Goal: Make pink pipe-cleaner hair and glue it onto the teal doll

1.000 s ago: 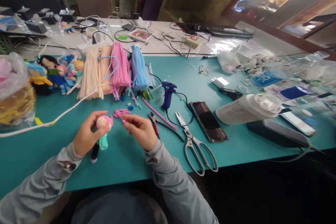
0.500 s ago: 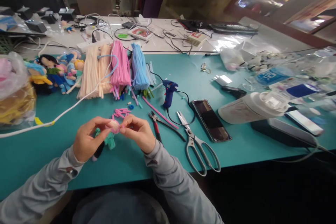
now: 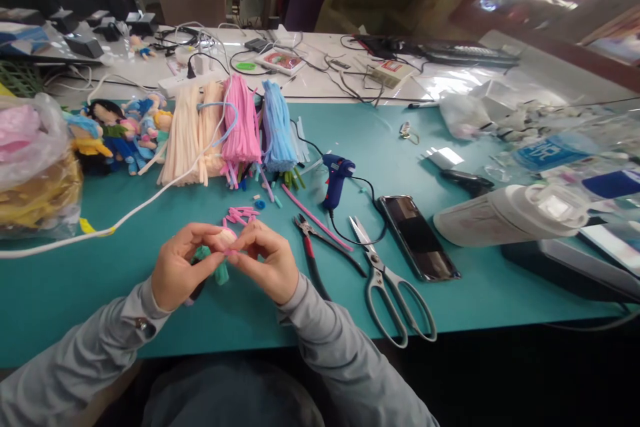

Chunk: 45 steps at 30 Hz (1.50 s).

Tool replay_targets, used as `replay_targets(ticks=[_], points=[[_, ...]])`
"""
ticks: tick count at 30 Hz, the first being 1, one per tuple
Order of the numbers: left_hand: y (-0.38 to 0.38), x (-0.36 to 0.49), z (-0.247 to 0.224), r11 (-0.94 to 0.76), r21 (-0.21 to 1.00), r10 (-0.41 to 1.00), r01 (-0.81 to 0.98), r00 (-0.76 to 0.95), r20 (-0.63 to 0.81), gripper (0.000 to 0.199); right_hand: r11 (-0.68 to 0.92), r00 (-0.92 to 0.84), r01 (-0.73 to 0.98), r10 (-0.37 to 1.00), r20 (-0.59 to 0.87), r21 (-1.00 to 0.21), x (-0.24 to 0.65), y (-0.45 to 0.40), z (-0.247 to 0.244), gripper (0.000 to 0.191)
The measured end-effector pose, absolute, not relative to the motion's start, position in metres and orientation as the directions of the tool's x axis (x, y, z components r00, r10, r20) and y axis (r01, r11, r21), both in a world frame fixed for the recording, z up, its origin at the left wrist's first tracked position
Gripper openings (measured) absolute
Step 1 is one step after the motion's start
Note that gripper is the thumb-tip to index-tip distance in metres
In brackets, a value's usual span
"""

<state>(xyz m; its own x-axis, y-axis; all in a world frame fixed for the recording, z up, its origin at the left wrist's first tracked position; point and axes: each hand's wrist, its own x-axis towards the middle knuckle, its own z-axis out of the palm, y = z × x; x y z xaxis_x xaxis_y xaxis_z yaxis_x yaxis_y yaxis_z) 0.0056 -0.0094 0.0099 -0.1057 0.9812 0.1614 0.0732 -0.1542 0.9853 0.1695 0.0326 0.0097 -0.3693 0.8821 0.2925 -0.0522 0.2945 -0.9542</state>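
A small pink-and-cream pipe-cleaner piece [image 3: 227,235] is pinched between my two hands above the front of the mat. My left hand [image 3: 180,265] grips its left side between thumb and fingers. My right hand [image 3: 270,261] closes on its lower right edge, the fingertips of both hands almost meeting. Below the hands lies a green fuzzy piece [image 3: 221,272], partly covered by my left fingers. Just beyond are short cut pink pipe-cleaner lengths [image 3: 241,215] and a small blue ring [image 3: 259,203].
Right of my hands lie cutting pliers [image 3: 309,250], scissors [image 3: 379,267], a blue glue gun [image 3: 337,180] and a phone [image 3: 419,237]. Bundles of cream [image 3: 183,137], pink [image 3: 241,123] and blue pipe cleaners [image 3: 278,130] stand behind. A white cable [image 3: 145,203] crosses the left; a cup [image 3: 485,215] lies right.
My fingertips have drawn closer together, and the right fingers now cover more of the piece. The whole view has shifted, so the table things appear farther right.
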Motion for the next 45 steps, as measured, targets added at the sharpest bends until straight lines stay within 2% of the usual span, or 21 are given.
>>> replay_targets(ticks=[4,6,13,20,26,33,37,42,45], points=[[-0.011,0.002,0.006,-0.186,0.958,0.972,0.218,-0.104,0.212,0.023,0.566,-0.345,0.125,0.795,0.499,-0.815,0.173,0.029,0.012,0.001],[-0.010,0.002,0.007,-0.196,0.943,0.969,0.270,-0.097,0.229,0.022,0.625,-0.334,0.156,0.762,0.555,-0.765,0.173,0.028,0.013,0.005],[-0.003,0.002,0.017,-0.328,0.865,0.933,0.379,-0.013,0.360,0.014,0.578,-0.314,0.146,0.797,0.517,-0.803,0.174,0.029,0.012,0.004],[-0.007,0.000,0.011,-0.329,0.831,0.913,0.449,-0.073,0.401,0.006,0.516,-0.318,0.116,0.829,0.460,-0.849,0.173,0.028,0.012,0.007],[-0.008,0.000,0.006,-0.346,0.788,0.883,0.509,-0.107,0.457,0.006,0.569,-0.327,0.161,0.802,0.500,-0.806,0.171,0.027,0.010,0.004],[-0.010,0.002,0.008,-0.408,0.735,0.847,0.541,-0.076,0.526,0.014,0.675,-0.318,0.253,0.734,0.600,-0.693,0.170,0.026,0.010,0.006],[-0.011,0.005,0.010,-0.353,0.759,0.872,0.547,-0.102,0.479,0.013,0.724,-0.346,0.361,0.690,0.636,-0.588,0.167,0.024,0.007,0.012],[-0.012,0.007,0.007,-0.268,0.810,0.900,0.522,-0.165,0.404,0.012,0.789,-0.412,0.503,0.578,0.704,-0.353,0.163,0.020,0.002,0.020],[-0.012,0.007,0.004,-0.258,0.823,0.904,0.507,-0.175,0.391,0.012,0.787,-0.411,0.522,0.570,0.711,-0.329,0.163,0.021,0.003,0.021]])
